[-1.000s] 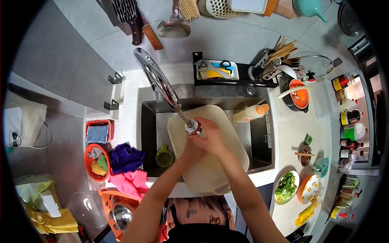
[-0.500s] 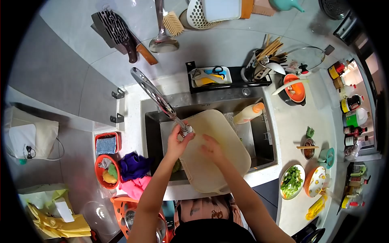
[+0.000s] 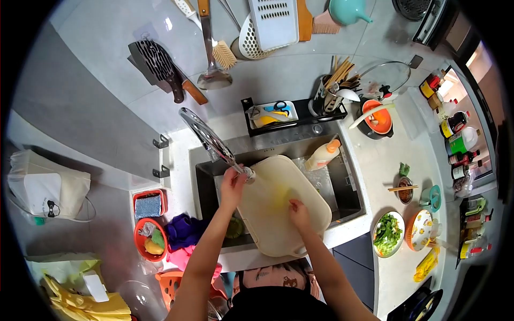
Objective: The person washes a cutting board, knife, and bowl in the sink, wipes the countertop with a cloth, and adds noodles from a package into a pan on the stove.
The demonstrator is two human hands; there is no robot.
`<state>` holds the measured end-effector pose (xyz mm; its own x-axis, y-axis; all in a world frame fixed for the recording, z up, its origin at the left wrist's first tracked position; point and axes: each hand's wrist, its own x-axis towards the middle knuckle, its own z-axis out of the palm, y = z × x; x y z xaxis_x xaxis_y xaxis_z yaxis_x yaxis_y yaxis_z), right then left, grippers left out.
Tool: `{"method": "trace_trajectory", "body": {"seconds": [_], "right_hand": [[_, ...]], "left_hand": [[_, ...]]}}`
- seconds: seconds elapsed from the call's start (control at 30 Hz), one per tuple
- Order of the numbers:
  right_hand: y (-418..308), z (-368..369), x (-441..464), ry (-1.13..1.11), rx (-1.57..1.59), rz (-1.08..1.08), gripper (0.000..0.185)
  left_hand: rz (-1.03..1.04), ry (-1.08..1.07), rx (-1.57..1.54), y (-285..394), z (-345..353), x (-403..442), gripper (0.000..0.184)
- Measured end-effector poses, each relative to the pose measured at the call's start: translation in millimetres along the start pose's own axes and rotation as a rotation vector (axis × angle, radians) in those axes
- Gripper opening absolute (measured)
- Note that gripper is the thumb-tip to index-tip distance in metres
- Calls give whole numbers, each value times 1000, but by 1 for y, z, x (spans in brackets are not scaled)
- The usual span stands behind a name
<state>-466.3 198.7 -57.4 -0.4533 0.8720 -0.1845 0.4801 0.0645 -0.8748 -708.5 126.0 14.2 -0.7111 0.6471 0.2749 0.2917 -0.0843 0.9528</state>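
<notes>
My left hand [image 3: 233, 187] is closed around the spout end of a chrome pull-out faucet [image 3: 210, 140], at the upper left of the sink. Beneath the faucet, a cream cutting board [image 3: 270, 214] leans across the sink [image 3: 342, 184], its lower end over the front rim. A faint yellow stain shows on its middle. My right hand [image 3: 299, 215] is over the board's right half, fingers curled together; whether anything is inside them is hidden. A bottle with an orange cap [image 3: 323, 156] stands in the sink's right part. Something round and green [image 3: 234, 228] lies partly hidden left of the board.
Cloths [image 3: 184, 231] and red baskets [image 3: 150, 239] crowd the left counter. On the right counter are a plate of chopped greens [image 3: 388, 234], a patterned bowl [image 3: 418, 230], a sauce bowl with chopsticks [image 3: 405, 191] and a pot [image 3: 376, 120]. Knives [image 3: 159, 67] hang on the back wall.
My right hand has moved down the board, away from the faucet, and its fingers have curled in. My left hand stays on the faucet. The whole view has shifted slightly.
</notes>
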Motion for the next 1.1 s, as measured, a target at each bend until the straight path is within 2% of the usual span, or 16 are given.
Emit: {"method": "trace_trajectory", "body": {"seconds": [0.03,0.13,0.23,0.3,0.33,0.43,0.5,0.57,0.63,0.67,0.7,0.8,0.83,0.9,0.97,1.1], "right_hand": [[0,-1,-2,34,-11,-31,27],[1,-13,-18,114,-70,-68,27],[-6,-39,-40,193,-247,-67,33],[1,-52,-61,325,-447,-120,37],[4,-59,-70,369,-472,-68,40],[17,-71,-98,470,-555,135,46],[26,-78,-111,464,-385,316,44],[42,-74,-118,459,-120,472,37],[23,-81,-121,229,397,753,34],[14,-85,-123,99,655,880,32],[19,-85,-123,73,710,863,28],[22,-87,-114,17,946,583,29],[-9,-99,-111,73,991,566,31],[-17,-122,-100,64,956,542,20],[-33,-146,-101,63,961,538,9],[-49,-195,-108,-84,1033,482,8]], "left_hand": [[65,36,-38,-19,-7,10,27],[-26,103,-52,-32,-23,45,22],[223,-144,959,-37,-36,76,20],[65,-269,1150,-52,-36,106,17],[-15,-333,1245,-56,-35,114,15],[75,12,800,-58,-28,107,20],[241,254,537,-51,-35,68,32],[128,192,616,-61,-52,-2,38],[105,-252,919,-61,-57,-63,50],[230,-435,1080,-61,-53,-82,56],[357,-618,1237,-64,-49,-95,62],[466,-679,1057,-84,-39,-111,69],[423,-701,1050,-71,-37,-117,68],[356,-739,1040,-39,-34,-115,67],[446,-653,957,-9,-29,-120,61],[530,-518,797,44,-21,-137,44]]}}
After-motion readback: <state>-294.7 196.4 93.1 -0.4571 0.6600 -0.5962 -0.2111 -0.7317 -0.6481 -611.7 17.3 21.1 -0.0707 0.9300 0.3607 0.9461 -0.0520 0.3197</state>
